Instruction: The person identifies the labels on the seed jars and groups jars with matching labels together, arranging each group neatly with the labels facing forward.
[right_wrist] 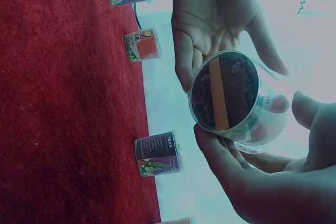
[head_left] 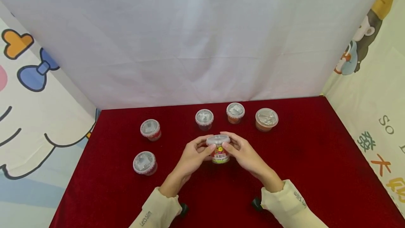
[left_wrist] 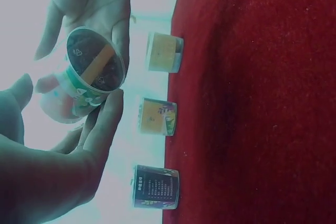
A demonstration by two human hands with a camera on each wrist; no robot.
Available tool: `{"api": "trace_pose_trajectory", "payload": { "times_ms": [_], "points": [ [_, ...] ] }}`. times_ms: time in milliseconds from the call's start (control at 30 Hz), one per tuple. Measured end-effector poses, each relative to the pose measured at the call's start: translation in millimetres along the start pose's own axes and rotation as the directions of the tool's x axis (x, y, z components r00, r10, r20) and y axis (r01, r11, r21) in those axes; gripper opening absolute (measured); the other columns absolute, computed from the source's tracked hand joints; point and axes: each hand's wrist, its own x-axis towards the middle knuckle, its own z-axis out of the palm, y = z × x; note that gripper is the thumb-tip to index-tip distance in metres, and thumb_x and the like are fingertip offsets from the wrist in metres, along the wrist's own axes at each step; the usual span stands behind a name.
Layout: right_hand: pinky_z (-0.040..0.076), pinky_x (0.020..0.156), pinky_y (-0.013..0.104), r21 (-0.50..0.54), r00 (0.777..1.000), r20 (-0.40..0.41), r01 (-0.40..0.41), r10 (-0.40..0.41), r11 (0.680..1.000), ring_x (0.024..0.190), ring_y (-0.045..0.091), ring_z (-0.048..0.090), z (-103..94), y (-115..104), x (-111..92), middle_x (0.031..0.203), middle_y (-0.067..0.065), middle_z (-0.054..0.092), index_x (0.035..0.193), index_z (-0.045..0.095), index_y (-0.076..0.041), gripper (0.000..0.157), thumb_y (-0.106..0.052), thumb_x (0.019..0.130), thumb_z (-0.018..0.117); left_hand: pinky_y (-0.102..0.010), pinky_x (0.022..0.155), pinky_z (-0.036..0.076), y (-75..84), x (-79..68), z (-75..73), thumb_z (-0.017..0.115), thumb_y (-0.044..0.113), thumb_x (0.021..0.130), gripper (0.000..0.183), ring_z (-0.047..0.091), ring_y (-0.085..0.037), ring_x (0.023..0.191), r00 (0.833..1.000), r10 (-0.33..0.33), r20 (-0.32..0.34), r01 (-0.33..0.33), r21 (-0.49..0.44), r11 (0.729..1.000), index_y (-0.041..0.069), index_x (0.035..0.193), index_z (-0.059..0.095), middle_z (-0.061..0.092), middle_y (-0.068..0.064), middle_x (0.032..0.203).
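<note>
"Where is passage hindered?"
"By three far tubs (head_left: 235, 113), two left tubs (head_left: 145, 163) and, in the middle, the held tub (head_left: 220, 154)."
"And room?"
"A wide gap is left between the two groups; the red cloth (head_left: 310, 140) at far right is unobstructed."

A white curtain (head_left: 202, 45) is hanging behind a red cloth (head_left: 326, 171); the left panel (head_left: 38, 115) is showing an orange heart (head_left: 17, 44) and a blue bow (head_left: 43, 68), the right panel (head_left: 357, 97) is carrying colourful lettering (head_left: 381, 164), and pale light is falling on the curtain
</note>
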Motion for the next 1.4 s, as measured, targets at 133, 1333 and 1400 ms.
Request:
{"api": "trace_pose_trajectory", "payload": {
  "times_ms": [133, 1333, 1400],
  "points": [
    [0.053, 0.096, 0.026, 0.009, 1.000, 0.004, -0.005, 0.005, 1.000, 0.136, 0.034, 0.054, 3.4, -2, 1, 0.153, 0.028, 0.050, 0.159, 0.039, 0.004, 0.054, -0.020, 0.113, 0.054, -0.036, 0.089, 0.062, 1.6, -1.9, -1.2, 0.069, 0.017, 0.105, 0.047, 0.071, -0.023, 0.111, 1.000, 0.002, -0.028, -0.002, 0.000, 1.000, -0.003, 0.146, 0.057, 0.065, -0.023, 0.134],
    [0.050, 0.111, 0.049, -0.029, 0.984, 0.168, 0.063, -0.057, 0.998, 0.138, 0.039, 0.056, 38.3, -41, 49, 0.151, 0.025, 0.053, 0.160, 0.038, 0.004, 0.057, -0.013, 0.110, 0.059, -0.041, 0.093, 0.062, 49.8, -25.1, -67.9, 0.067, 0.010, 0.105, 0.051, 0.069, -0.024, 0.113, 0.999, -0.014, -0.047, 0.020, 0.119, 0.993, -0.009, 0.148, 0.049, 0.060, -0.028, 0.136],
    [0.050, 0.111, 0.049, -0.030, 0.981, 0.182, 0.068, -0.062, 0.997, 0.139, 0.038, 0.055, 40.0, -43, 54, 0.152, 0.024, 0.052, 0.160, 0.038, 0.003, 0.058, -0.013, 0.109, 0.060, -0.041, 0.094, 0.061, 53.2, -25.2, -73.8, 0.067, 0.011, 0.105, 0.052, 0.068, -0.025, 0.116, 0.999, -0.022, -0.042, 0.027, 0.135, 0.990, -0.008, 0.149, 0.048, 0.058, -0.027, 0.139]
  ]
}}
